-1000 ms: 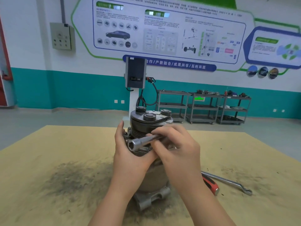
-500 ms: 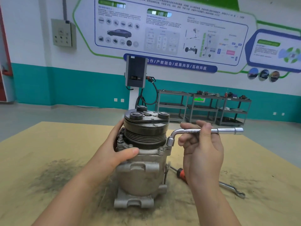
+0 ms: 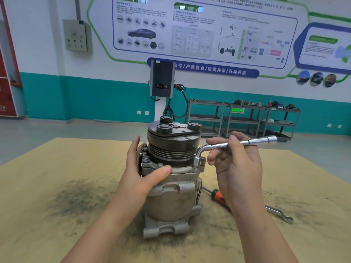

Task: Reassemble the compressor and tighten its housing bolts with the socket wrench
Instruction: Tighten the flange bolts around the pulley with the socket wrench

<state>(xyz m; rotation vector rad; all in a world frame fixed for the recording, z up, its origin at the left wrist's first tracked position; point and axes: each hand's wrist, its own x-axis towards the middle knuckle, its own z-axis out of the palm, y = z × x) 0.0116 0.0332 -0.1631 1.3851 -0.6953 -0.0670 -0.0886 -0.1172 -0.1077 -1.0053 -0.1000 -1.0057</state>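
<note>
On the sand-coloured, grease-smudged board table (image 3: pixel 57 177), seen from the head camera, the grey cast-metal compressor (image 3: pixel 171 198) stands upright on its mounting lugs, its dark grooved pulley (image 3: pixel 171 149) and clutch plate on top. The left hand (image 3: pixel 141 173) steadies it, fingers straight along the far left side of the housing flange and thumb pressed flat on the front. The right hand (image 3: pixel 235 164) pinches the horizontal arm of the bright steel L-shaped socket wrench (image 3: pixel 224 146), fingers curled round it; the wrench's short leg drops onto a housing bolt (image 3: pixel 197 162) at the right edge of the flange.

Judging by its bulk, the compressor is heavy, rigid and probably oily, so it should stand firm yet could pivot under torque; the flange and body are the places to brace, not the free-turning pulley. An orange-handled screwdriver (image 3: pixel 218 196) and a steel ring spanner (image 3: pixel 281 215) lie on the table behind the right wrist.
</note>
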